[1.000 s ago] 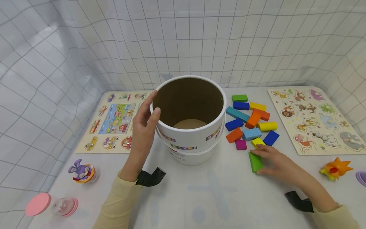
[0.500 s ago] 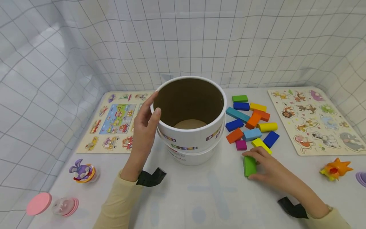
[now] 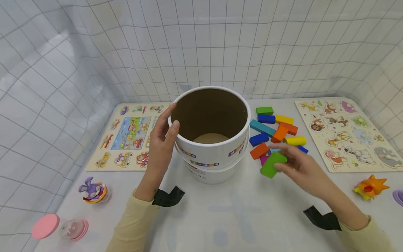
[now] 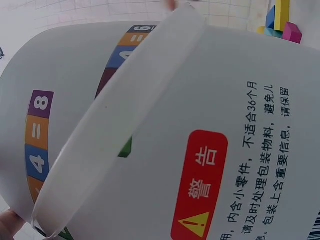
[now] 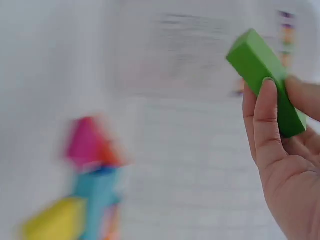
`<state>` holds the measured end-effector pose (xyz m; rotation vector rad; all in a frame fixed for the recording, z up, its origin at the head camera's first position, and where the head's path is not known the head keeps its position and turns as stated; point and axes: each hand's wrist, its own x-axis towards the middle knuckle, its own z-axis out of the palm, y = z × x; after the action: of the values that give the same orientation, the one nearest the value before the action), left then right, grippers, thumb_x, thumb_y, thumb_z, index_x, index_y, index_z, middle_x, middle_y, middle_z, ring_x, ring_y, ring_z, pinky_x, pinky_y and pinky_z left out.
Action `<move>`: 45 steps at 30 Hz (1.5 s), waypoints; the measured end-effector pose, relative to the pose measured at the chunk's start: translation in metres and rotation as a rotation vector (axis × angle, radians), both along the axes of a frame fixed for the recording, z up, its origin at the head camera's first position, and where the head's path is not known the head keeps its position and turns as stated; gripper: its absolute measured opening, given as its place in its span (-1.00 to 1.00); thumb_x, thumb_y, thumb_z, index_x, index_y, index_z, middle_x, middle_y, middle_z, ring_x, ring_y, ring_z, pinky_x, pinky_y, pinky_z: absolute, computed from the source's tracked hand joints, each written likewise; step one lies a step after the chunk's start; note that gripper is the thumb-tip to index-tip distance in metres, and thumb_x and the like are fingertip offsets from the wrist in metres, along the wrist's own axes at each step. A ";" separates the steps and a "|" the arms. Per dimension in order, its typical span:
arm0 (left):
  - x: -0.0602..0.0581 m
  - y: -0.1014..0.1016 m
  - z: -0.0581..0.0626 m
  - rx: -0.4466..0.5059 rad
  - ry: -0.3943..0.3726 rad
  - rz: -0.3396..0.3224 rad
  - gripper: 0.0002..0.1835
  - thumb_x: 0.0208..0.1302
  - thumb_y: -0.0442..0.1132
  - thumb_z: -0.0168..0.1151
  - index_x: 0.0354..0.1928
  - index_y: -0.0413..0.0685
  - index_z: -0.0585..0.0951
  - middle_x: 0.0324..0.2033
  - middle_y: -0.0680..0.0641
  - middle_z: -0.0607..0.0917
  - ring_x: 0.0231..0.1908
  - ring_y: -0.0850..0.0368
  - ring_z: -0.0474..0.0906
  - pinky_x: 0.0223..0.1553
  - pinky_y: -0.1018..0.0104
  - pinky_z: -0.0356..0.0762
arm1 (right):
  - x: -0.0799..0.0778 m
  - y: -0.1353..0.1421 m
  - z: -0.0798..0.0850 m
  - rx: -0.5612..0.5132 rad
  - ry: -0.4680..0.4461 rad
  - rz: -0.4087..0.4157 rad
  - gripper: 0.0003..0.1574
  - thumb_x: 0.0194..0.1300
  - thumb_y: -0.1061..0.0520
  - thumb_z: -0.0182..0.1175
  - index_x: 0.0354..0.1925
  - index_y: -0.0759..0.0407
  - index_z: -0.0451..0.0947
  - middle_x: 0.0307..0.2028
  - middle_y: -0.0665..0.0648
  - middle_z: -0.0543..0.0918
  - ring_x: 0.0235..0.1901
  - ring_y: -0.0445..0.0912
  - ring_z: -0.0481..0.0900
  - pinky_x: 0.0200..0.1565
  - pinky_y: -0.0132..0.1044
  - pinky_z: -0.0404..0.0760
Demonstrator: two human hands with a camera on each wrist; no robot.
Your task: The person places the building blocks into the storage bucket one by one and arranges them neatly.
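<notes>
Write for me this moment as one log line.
left hand: grips white bucket; right hand: pinches green block; white bucket: upright

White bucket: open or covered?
Open: the head view shows the white bucket lidless, its dark interior and part of its floor visible.

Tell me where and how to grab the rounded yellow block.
Likely best pinched across its right half, from above: the rounded yellow block lies lengthwise left to right, its left end crowded by an orange block, its right end free. The right hand would first need to release the green block.
</notes>
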<state>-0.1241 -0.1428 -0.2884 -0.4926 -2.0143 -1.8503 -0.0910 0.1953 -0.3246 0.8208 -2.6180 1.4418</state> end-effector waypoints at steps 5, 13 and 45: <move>0.000 -0.001 0.001 -0.013 -0.005 0.001 -0.50 0.29 -0.15 -0.05 0.27 -0.01 0.25 0.25 0.02 0.25 0.28 0.21 0.04 0.25 0.11 0.02 | -0.021 -0.031 0.070 -0.379 -0.063 0.130 -0.52 0.28 0.38 -0.11 0.17 0.26 0.25 0.01 0.23 0.40 -0.17 -0.02 0.50 -0.20 -0.38 0.56; 0.000 -0.002 -0.001 -0.027 -0.015 0.024 -0.51 0.28 -0.17 -0.06 0.27 0.04 0.26 0.24 0.06 0.26 0.27 0.21 0.08 0.23 0.07 0.06 | -0.072 -0.095 0.112 -0.181 -0.288 0.203 -0.51 0.28 0.21 -0.01 0.18 0.06 0.25 -0.09 0.18 0.49 -0.17 -0.01 0.55 -0.14 -0.27 0.55; 0.000 -0.001 0.000 -0.022 -0.002 0.015 -0.50 0.28 -0.17 -0.05 0.28 0.04 0.25 0.25 0.05 0.26 0.26 0.20 0.11 0.24 0.10 0.06 | -0.069 -0.093 0.097 -0.151 -0.044 0.171 -0.67 0.19 0.13 0.12 -0.04 0.13 0.52 -0.10 0.04 0.59 -0.10 -0.16 0.54 -0.07 -0.34 0.50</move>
<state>-0.1237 -0.1440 -0.2880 -0.4799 -2.0364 -1.8224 -0.1596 0.1027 -0.2280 1.0272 -2.4835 1.6936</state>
